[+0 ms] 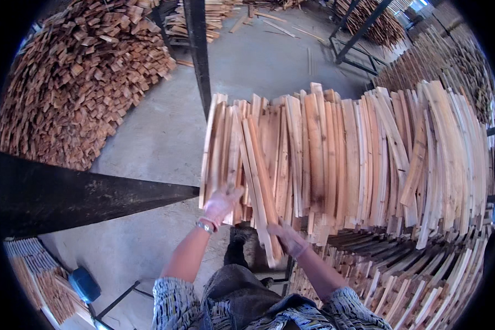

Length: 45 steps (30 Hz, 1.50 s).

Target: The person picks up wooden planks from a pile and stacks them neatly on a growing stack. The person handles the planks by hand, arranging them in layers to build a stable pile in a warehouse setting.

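Observation:
A long row of wooden slats lies side by side in front of me. Two loose slats rest at a slant on top of the row's left part, their near ends jutting toward me. My right hand, in a pale glove, is closed at the right edge of these slats, close to their near ends. My left hand, also gloved and with a band at the wrist, is at the near ends of the leftmost slats. Motion smears its fingers, so its grip is unclear.
A dark metal beam reaches in from the left, and a dark upright post stands beyond. Another layer of slats lies below the row. A tall wood pile fills the far left. A blue container sits lower left.

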Motion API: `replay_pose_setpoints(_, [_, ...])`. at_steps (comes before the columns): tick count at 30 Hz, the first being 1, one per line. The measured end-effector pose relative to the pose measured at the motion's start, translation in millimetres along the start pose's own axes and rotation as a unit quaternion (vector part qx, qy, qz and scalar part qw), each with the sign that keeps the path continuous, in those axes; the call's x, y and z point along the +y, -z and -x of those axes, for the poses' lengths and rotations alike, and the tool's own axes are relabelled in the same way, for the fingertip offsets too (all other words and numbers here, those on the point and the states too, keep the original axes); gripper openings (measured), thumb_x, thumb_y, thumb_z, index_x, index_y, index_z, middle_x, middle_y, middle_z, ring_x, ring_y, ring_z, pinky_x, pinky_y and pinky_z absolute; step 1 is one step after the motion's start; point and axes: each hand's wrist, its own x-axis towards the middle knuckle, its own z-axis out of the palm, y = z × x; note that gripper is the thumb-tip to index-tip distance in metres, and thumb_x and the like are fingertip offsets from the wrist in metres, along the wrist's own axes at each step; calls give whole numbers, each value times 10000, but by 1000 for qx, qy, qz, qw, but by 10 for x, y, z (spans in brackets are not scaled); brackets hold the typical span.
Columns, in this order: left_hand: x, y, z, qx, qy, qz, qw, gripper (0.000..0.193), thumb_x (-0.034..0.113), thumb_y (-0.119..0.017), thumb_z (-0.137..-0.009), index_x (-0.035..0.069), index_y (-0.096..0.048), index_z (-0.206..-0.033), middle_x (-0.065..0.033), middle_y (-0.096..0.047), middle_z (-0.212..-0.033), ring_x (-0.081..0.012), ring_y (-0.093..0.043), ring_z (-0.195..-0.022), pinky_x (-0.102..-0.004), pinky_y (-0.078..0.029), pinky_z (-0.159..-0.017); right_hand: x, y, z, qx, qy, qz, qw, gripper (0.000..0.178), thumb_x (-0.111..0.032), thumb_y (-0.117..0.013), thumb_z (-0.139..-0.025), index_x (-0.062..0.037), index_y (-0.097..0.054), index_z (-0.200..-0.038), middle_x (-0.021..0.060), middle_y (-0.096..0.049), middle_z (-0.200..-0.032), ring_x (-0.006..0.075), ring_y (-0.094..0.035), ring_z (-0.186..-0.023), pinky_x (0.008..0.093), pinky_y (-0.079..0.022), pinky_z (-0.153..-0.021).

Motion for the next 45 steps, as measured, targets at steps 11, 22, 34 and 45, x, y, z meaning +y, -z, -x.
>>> replay_pose_setpoints(11, [-1103, -2004, 352, -165, -4, 333, 928, 366, 284, -648, -946, 75, -565, -1235, -64, -672, -1078, -194, -657, -995, -364, -548, -881, 791, 912, 1309, 59, -65, 160, 983, 907, -324, -821, -807, -7, -302, -1479, 107, -591, -1254, 182, -577, -1112, 305, -499, -924])
replay_pose_setpoints(22, [-443, -1058, -146, 197, -122, -493, 839, 1038, 639, -582, -856, 6, -134, -1546, -262, -200, -1581, -387, -227, -1457, -491, -200, -1189, 873, 1110, 1577, 157, -32, 234, 959, 892, -232, -887, -733, 61, -351, -1383, 122, -640, -1163, 183, -632, -996, 306, -536, -865])
replay_pose_setpoints(34, [-986, -345, -1446, 166, -38, -424, 890, 650, 176, -593, -853, -6, -303, -1405, -294, -441, -1372, -446, -403, -1326, -468, -363, -1095, 809, 1397, 2401, 180, 79, 242, 950, 1074, -252, -931, -646, -1, -303, -1481, 144, -549, -1332, 223, -531, -1216, 356, -438, -1043])
replay_pose_setpoints(45, [-430, -3255, 3007, -28, -440, -131, 888, 545, 235, -593, -961, 38, -383, -1423, -231, -536, -1276, -375, -553, -1174, -411, -520, -923, 846, 1554, 3975, 148, 334, 314, 876, 967, -414, -869, -676, -9, -401, -1420, 186, -548, -1320, 276, -519, -1247, 380, -411, -1068])
